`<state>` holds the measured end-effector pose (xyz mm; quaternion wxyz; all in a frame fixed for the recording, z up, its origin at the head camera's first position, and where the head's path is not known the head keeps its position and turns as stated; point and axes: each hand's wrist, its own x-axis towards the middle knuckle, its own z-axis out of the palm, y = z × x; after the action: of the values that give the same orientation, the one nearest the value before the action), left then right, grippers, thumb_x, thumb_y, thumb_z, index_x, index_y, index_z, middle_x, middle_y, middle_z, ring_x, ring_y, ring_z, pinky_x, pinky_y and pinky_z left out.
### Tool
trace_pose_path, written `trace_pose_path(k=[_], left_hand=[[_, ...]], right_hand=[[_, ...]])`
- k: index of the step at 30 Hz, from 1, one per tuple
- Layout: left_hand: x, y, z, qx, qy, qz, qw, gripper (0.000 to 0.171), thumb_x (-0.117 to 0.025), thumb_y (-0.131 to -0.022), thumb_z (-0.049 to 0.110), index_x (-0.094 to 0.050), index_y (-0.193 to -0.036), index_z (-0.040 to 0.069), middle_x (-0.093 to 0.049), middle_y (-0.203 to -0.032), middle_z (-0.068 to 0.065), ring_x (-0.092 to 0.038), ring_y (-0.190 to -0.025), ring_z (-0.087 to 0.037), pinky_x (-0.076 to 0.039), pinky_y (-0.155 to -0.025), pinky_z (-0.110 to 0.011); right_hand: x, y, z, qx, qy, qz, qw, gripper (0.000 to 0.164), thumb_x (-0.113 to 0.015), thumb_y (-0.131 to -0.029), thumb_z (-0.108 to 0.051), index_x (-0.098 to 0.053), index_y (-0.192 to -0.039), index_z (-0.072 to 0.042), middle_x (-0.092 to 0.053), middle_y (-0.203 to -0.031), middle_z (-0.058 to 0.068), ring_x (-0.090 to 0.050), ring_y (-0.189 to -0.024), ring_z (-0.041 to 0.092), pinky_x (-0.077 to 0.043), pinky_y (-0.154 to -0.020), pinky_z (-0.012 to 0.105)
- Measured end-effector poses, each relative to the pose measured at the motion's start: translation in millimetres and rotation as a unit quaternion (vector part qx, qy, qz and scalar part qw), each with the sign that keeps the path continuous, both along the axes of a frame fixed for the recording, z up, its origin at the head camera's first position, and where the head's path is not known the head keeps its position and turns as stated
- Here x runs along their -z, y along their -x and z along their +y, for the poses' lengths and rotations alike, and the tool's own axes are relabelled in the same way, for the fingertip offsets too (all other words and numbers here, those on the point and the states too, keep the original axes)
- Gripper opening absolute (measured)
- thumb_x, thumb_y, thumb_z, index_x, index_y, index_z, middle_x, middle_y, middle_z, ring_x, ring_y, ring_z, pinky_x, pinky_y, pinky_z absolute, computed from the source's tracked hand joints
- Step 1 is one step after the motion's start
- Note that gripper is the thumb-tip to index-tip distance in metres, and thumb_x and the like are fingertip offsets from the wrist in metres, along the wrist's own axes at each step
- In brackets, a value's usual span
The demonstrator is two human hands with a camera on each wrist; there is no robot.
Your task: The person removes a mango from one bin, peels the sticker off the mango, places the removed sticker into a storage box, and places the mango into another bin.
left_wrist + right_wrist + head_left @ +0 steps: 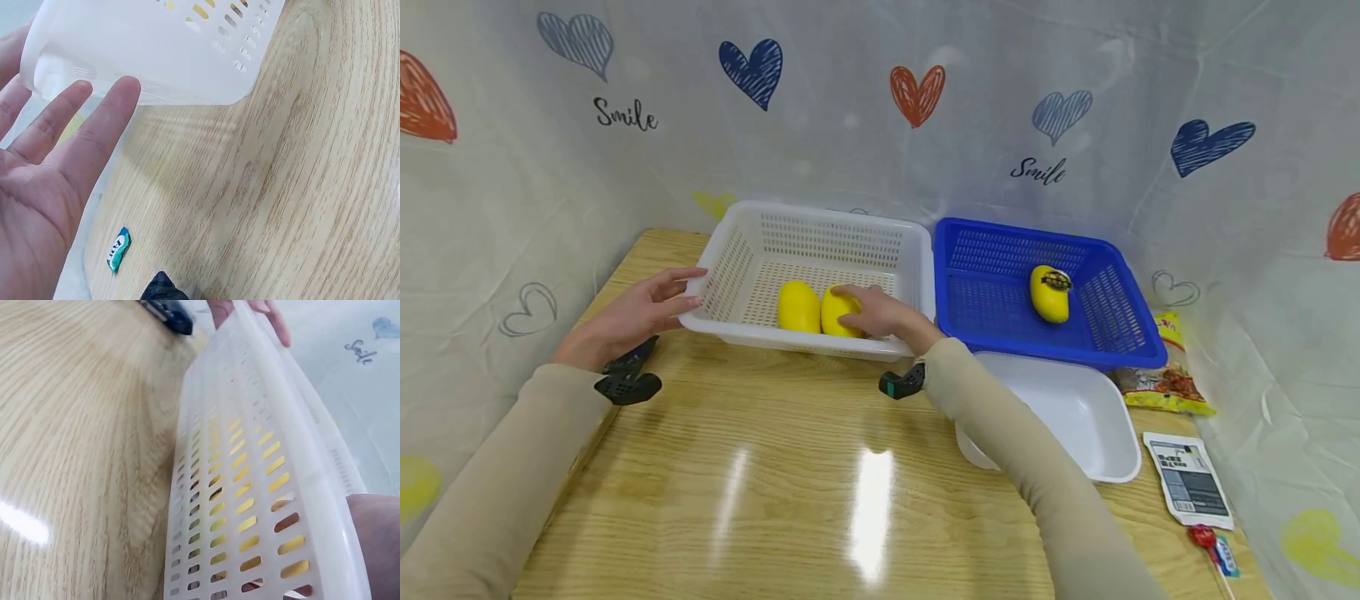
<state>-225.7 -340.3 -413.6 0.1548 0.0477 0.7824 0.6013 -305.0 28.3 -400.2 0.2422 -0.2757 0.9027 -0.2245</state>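
Observation:
In the head view, two yellow mangoes lie side by side at the front of a white slatted basket [820, 212]. My right hand [880, 312] reaches over the front rim and grips the right mango [835, 312]; the left mango [798, 307] rests against it. My left hand [632, 312] holds the basket's left rim. In the left wrist view, two fingers of that hand [37, 181] lie along the outer wall and the others pass behind the rim. The right wrist view shows yellow through the basket slots, while most of the right hand is hidden there.
A blue basket [951, 321] with another mango [1049, 293] stands to the right. Before it is a white tub [1075, 417], partly behind my right forearm. Rightward lie a snack bag [1172, 367], a white pouch [1187, 479] and a red lollipop [1202, 536]. A small wrapped candy [119, 250] lies at left.

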Motion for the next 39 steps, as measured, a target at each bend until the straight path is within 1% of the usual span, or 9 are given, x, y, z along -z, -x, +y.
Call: trace_pose_path(k=[3,5,7,9,16,20,24,32,39], left_hand=[[0.3,1.2,0.8,0.000,0.001,0.001,1.0000,0.060,-0.053,-0.103,0.024,-0.024,-0.155,0.015,-0.031,-0.151,-0.012,-0.054,-0.114,-0.005,-0.049,-0.087,-0.022],[0.4,2.1,1.2,0.001,0.002,-0.001,1.0000,0.060,-0.054,-0.103,0.024,-0.024,-0.155,0.016,-0.031,-0.151,-0.012,-0.053,-0.114,-0.005,-0.049,-0.087,-0.021],[0.6,2.9,1.0,0.003,0.007,0.002,1.0000,0.061,-0.053,-0.102,0.025,-0.024,-0.155,0.016,-0.029,-0.152,-0.012,-0.053,-0.114,-0.005,-0.049,-0.087,-0.021],[0.6,3.2,0.4,0.004,0.011,0.003,0.9999,0.062,-0.054,-0.102,0.026,-0.023,-0.155,0.016,-0.029,-0.152,-0.012,-0.053,-0.114,-0.005,-0.049,-0.087,-0.021],[1.8,1.3,-3.7,0.001,0.018,0.000,0.9998,0.063,-0.054,-0.102,0.028,-0.022,-0.155,0.016,-0.028,-0.153,-0.012,-0.052,-0.114,-0.004,-0.050,-0.088,-0.022],[2.4,-1.9,-6.7,-0.003,0.021,-0.003,0.9998,0.064,-0.055,-0.102,0.029,-0.022,-0.156,0.017,-0.026,-0.154,-0.012,-0.052,-0.114,-0.003,-0.050,-0.087,-0.021],[2.4,-4.1,-8.6,-0.005,0.017,-0.003,0.9998,0.063,-0.054,-0.102,0.027,-0.022,-0.156,0.017,-0.028,-0.152,-0.010,-0.052,-0.113,-0.002,-0.050,-0.087,-0.021],[1.4,-2.9,-8.0,-0.001,0.020,0.001,0.9998,0.062,-0.053,-0.103,0.026,-0.023,-0.156,0.017,-0.027,-0.153,-0.011,-0.053,-0.112,-0.001,-0.050,-0.086,-0.021],[1.3,1.2,-2.0,0.008,0.019,0.001,0.9998,0.061,-0.053,-0.103,0.025,-0.023,-0.156,0.017,-0.030,-0.151,-0.010,-0.054,-0.113,-0.003,-0.051,-0.087,-0.023]], right_hand=[[-3.9,-1.5,4.8,0.009,0.005,0.004,1.000,0.059,-0.053,-0.100,-0.027,-0.030,-0.155,-0.024,-0.045,-0.145,0.013,-0.055,-0.112,0.030,-0.034,-0.108,0.042],[-9.3,-5.1,10.9,0.020,0.014,0.013,1.000,0.058,-0.052,-0.101,-0.027,-0.030,-0.155,-0.025,-0.038,-0.148,0.015,-0.050,-0.121,0.029,-0.036,-0.107,0.043],[-16.6,-11.1,19.4,0.031,0.036,0.029,0.998,0.055,-0.050,-0.102,-0.027,-0.031,-0.154,-0.026,-0.026,-0.154,0.016,-0.042,-0.131,0.030,-0.039,-0.106,0.045],[-26.0,-20.4,30.6,0.036,0.070,0.045,0.996,0.053,-0.048,-0.104,-0.026,-0.033,-0.154,-0.025,-0.025,-0.152,0.017,-0.046,-0.127,0.032,-0.044,-0.101,0.045],[-52.1,-57.4,89.0,0.079,0.172,0.089,0.978,0.046,-0.051,-0.103,-0.026,-0.043,-0.147,-0.020,-0.038,-0.149,0.006,-0.051,-0.126,0.026,-0.044,-0.102,0.043],[-55.7,-63.0,131.5,0.125,0.192,0.093,0.969,0.047,-0.052,-0.103,-0.027,-0.043,-0.147,-0.015,-0.041,-0.148,0.008,-0.049,-0.128,0.027,-0.041,-0.106,0.044],[-50.4,-51.2,175.1,0.174,0.179,0.115,0.961,0.050,-0.050,-0.103,-0.029,-0.039,-0.148,-0.011,-0.040,-0.150,0.013,-0.045,-0.132,0.032,-0.038,-0.107,0.048],[-25.0,-3.0,247.0,0.269,0.118,0.124,0.948,0.055,-0.048,-0.104,-0.032,-0.035,-0.150,-0.004,-0.039,-0.147,0.023,-0.039,-0.134,0.040,-0.036,-0.106,0.055],[-13.6,29.6,284.4,0.289,0.049,0.092,0.952,0.063,-0.045,-0.104,-0.033,-0.025,-0.151,0.005,-0.032,-0.149,0.031,-0.031,-0.136,0.047,-0.029,-0.109,0.059]])
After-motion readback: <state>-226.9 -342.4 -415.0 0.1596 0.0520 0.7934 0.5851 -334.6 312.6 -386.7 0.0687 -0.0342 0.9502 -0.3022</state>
